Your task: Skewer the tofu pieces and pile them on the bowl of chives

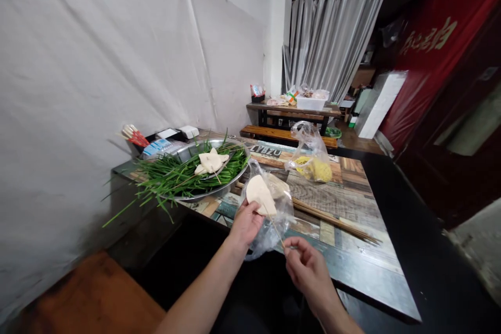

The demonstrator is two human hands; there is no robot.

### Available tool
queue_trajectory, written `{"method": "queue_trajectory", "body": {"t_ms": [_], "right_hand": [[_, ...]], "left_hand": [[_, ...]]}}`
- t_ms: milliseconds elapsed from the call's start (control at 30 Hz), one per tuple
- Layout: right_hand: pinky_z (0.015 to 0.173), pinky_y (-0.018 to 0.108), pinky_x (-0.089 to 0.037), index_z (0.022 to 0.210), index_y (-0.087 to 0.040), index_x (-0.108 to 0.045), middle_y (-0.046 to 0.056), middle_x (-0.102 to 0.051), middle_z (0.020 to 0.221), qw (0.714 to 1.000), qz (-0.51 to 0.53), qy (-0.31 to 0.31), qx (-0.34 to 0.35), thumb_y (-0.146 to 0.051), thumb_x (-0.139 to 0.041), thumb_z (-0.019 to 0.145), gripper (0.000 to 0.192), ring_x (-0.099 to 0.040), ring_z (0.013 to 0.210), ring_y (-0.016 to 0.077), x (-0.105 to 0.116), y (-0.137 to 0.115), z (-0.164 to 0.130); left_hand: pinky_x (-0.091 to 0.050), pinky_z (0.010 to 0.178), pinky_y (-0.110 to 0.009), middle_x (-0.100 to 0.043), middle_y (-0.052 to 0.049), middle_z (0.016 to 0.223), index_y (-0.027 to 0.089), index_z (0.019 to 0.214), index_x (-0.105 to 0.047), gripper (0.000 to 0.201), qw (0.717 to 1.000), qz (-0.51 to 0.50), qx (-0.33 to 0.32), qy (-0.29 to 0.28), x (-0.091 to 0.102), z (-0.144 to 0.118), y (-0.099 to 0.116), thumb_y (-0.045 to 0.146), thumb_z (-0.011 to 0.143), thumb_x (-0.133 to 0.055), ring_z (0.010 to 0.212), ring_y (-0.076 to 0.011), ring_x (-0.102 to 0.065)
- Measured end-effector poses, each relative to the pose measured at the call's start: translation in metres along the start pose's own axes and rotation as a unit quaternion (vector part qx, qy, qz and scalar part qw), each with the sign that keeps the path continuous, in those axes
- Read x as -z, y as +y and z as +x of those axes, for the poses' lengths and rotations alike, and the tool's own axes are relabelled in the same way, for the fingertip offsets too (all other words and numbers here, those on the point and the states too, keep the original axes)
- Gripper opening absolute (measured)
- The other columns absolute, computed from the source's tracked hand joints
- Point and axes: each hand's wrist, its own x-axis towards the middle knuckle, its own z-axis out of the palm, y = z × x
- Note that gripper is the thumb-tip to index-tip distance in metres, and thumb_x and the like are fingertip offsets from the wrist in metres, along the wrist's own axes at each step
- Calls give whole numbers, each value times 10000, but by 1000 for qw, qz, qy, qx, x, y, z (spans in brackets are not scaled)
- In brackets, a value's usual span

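Between the thumb and fingers of my left hand (pixel 247 224) is a flat, pale, rounded slice (pixel 259 195), perhaps tofu or bread. My right hand (pixel 307 266) pinches the lower end of a thin wooden skewer (pixel 276 229), whose upper end meets the slice's lower edge. Whether the tip runs inside the slice I cannot tell. Under the slice lies a clear plastic bag (pixel 287 214) with more pale slices. To the right, a bundle of skewers (pixel 336 222) rests on the table. Several similar pale slices (pixel 212 160) lie on the greens at the left.
A metal bowl (pixel 235 183) heaped with long green stalks (pixel 172 172) stands at the table's left; stalks overhang the edge. Farther back on the wood-patterned table (pixel 385 266) sits a plastic bag with yellow contents (pixel 317 168). A bench (pixel 274 133) and second table (pixel 256 106) stand behind.
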Motion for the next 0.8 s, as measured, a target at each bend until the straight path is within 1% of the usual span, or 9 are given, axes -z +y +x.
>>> {"method": "queue_trajectory", "body": {"t_ms": [67, 133, 200, 300, 433, 533, 667, 800], "right_hand": [[345, 158, -144, 860, -153, -514, -131, -315, 385, 1000, -24, 16, 1, -432, -541, 769, 295, -233, 338, 35, 3, 11, -8], [354, 170, -161, 855, -140, -534, -116, -344, 395, 998, -46, 31, 10, -469, -550, 763, 342, -265, 344, 41, 10, 15, -11], [360, 178, -177, 824, -136, -556, -100, -369, 404, 997, -63, 44, 17, -493, -566, 744, 366, -292, 350, 48, 16, 15, -12], [364, 187, -200, 795, -137, -587, -86, -385, 399, 995, -81, 58, 26, -522, -577, 720, 392, -316, 350, 61, 18, 9, -12], [367, 195, -206, 806, -130, -604, -81, -378, 404, 993, -93, 63, 34, -509, -568, 735, 388, -313, 356, 65, 15, 2, -16], [371, 199, -208, 811, -124, -612, -80, -374, 401, 992, -101, 63, 43, -496, -560, 749, 381, -310, 356, 63, 12, -2, -19], [373, 198, -209, 824, -122, -619, -76, -382, 402, 991, -99, 68, 50, -490, -565, 749, 379, -314, 361, 63, 10, -3, -19], [372, 200, -207, 821, -113, -614, -74, -382, 397, 991, -98, 74, 52, -488, -564, 750, 385, -316, 358, 64, 8, -2, -17]], "left_hand": [[-476, 813, -337, -641, -77, 1019, 188, 1054, -528, 406, 1000, -1, -22, -4, -6, -4, 3, 142, 654, -579, 969, -206, -593], [-460, 837, -347, -622, -87, 1074, 190, 1099, -499, 442, 998, 4, -61, -10, -11, -8, 7, 205, 675, -625, 999, -207, -580], [-432, 874, -342, -600, -93, 1127, 188, 1127, -478, 488, 995, 13, -101, -9, -16, -11, 10, 252, 676, -654, 1033, -198, -562], [-402, 909, -327, -575, -103, 1175, 177, 1154, -468, 523, 990, 38, -132, -13, -21, -15, 11, 303, 683, -659, 1072, -191, -537], [-393, 919, -328, -571, -110, 1180, 166, 1152, -481, 512, 987, 59, -148, -24, -25, -16, 12, 318, 692, -649, 1063, -194, -543], [-387, 926, -333, -581, -101, 1168, 176, 1143, -490, 490, 986, 53, -153, -26, -25, -17, 14, 299, 696, -648, 1049, -193, -551], [-381, 935, -339, -585, -94, 1162, 189, 1186, -465, 519, 987, 40, -152, -41, -24, -19, 16, 272, 704, -642, 1052, -189, -549], [-389, 927, -342, -591, -101, 1148, 179, 1202, -457, 540, 987, 44, -153, -35, -24, -21, 18, 291, 706, -639, 1061, -198, -544]]}}
